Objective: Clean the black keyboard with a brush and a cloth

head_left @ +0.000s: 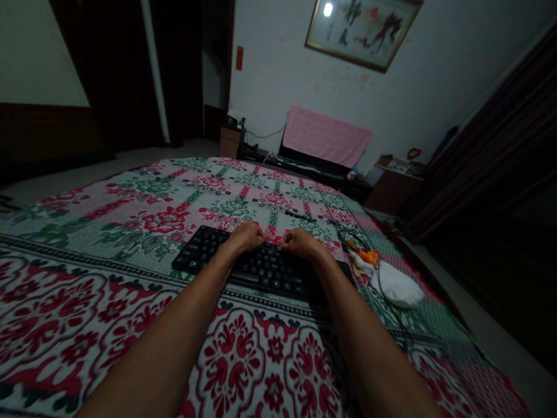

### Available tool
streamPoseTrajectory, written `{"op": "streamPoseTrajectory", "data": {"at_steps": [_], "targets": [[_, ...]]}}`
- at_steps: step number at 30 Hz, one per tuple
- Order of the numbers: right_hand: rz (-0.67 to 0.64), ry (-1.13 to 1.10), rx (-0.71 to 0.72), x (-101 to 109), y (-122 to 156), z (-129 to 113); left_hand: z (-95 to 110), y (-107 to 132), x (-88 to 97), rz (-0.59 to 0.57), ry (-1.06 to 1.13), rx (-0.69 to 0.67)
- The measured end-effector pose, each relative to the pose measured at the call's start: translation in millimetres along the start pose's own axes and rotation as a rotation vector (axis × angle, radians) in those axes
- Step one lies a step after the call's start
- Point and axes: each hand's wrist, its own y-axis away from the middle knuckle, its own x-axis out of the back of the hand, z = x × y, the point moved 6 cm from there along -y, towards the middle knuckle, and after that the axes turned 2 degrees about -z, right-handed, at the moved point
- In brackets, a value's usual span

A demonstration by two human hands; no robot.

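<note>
Over the red-and-green floral bedspread's (130,232) near edge, left hand (248,235) and right hand (300,242) sit curled closed on the flat black plastic keyboard's (265,270) far edge, seemingly working its top keys, a step that calls for fine fingertip control.

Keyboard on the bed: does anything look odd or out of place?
The keyboard lies askew on a floral bedspread, left hand and right hand at its far edge. Small dark pieces lie loose beyond it, too dim to identify.

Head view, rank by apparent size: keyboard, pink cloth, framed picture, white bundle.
1. keyboard
2-3. framed picture and pink cloth: look alike. The picture is cropped at the top and both are far off, so unranked.
4. white bundle, smallest though near
</note>
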Motion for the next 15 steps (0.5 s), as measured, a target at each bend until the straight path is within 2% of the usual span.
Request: {"op": "streamPoseTrajectory", "data": {"at_steps": [2,4,10,15], "targets": [[-0.032,0.020,-0.011,0,-1,1,1,1,0.9,-0.003,0.002,-0.011],[-0.027,0.012,0.040,0,0,0,1,1,0.9,-0.009,0.001,-0.026],[0.120,0.062,0.217,-1,12,-4,-3,-2,-0.6,0.008,0.018,-0.050],[0.133,0.115,0.256,0,19,-13,-4,-3,-0.8,0.009,0.010,-0.040]]}}
